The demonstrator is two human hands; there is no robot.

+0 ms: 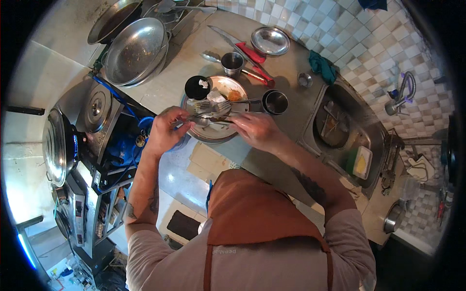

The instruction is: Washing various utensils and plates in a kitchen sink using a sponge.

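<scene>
My left hand pinches the end of a piece of metal cutlery over the near rim of a plate. From the right, my right hand grips a spoon by its handle. The spoon's bowl lies close to my left fingers. Two forks rest just beyond, tines overlapping; my fingers hide part of the cutlery. The plate also carries a black bowl with a crumpled white scrap, another white scrap and orange food remains.
Metal cups, a knife with a red handle, red-handled tongs and a metal dish stand beyond the plate. A sink holding a dark pan is right. Left, a lit burner heats a covered pan.
</scene>
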